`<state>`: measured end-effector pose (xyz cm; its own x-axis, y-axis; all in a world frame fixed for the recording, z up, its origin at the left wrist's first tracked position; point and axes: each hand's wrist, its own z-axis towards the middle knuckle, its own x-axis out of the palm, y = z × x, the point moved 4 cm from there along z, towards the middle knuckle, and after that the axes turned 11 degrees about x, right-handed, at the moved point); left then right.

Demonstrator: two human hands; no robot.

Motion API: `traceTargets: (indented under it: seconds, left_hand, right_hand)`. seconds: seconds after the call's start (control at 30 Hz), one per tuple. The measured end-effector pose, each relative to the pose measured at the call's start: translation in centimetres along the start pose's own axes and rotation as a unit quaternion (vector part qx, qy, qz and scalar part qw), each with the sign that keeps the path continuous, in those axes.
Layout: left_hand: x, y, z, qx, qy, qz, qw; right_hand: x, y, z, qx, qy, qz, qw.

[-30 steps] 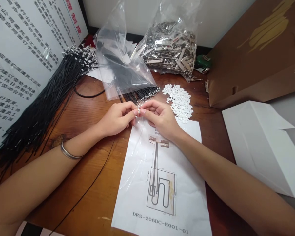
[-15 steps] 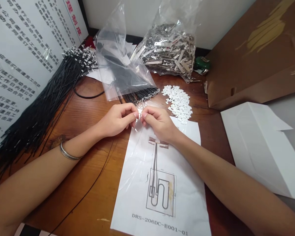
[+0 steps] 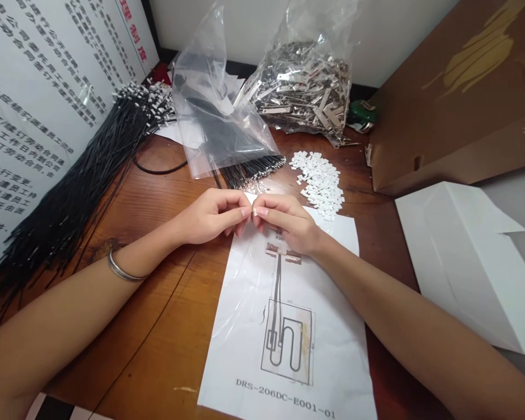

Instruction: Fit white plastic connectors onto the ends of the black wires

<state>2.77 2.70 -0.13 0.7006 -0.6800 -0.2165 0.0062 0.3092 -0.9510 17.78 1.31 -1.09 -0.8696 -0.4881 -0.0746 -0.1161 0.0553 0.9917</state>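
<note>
My left hand point(image 3: 219, 216) is closed in a pinch over the top of the printed sheet point(image 3: 240, 350). A thin black wire point(image 3: 157, 318) runs from beneath it down to the table's lower left; its end is hidden by the fingers. Fingertip to fingertip with it, my right hand point(image 3: 286, 220) pinches a tiny white connector housing point(image 3: 255, 212). Just beyond the hands lie black wires with bare metal ends point(image 3: 262, 170), partly inside a clear plastic bag point(image 3: 231, 128). A pile of small white housings point(image 3: 319, 184) sits to the right of them.
A thick bundle of black wires with white ends point(image 3: 79, 181) leans along the left board point(image 3: 21, 116). At the back stands a bag of metal strips point(image 3: 306, 87), beside a green tape measure point(image 3: 362, 114). A brown carton point(image 3: 455, 99) and white folded card point(image 3: 468, 262) border the right.
The hands have shifted slightly, and the white housing now shows between the right fingertips. The wire under my left hand has straightened from a curve. The view moved a little.
</note>
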Motion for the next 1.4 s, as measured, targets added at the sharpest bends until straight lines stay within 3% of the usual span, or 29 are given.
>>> traceTargets:
  seconds: [0.47, 0.93, 1.2, 1.4]
  left_hand:
    - [0.07, -0.29, 0.14, -0.002, -0.003, 0.012, 1.000]
    - [0.02, -0.21, 0.19, 0.006, -0.008, 0.072, 0.997]
    - [-0.31, 0.45, 0.23, -0.018, -0.067, 0.017, 0.997]
    - [-0.26, 0.65, 0.15, -0.004, -0.051, -0.009, 0.999]
  right_hand:
    - [0.03, 0.03, -0.08, -0.007, 0.005, -0.011, 1.000]
    - [0.04, -0.44, 0.13, -0.037, -0.046, -0.125, 0.990]
    - [-0.17, -0.49, 0.14, -0.030, -0.077, -0.082, 0.993]
    - [-0.10, -0.72, 0.13, -0.026, -0.053, -0.035, 0.998]
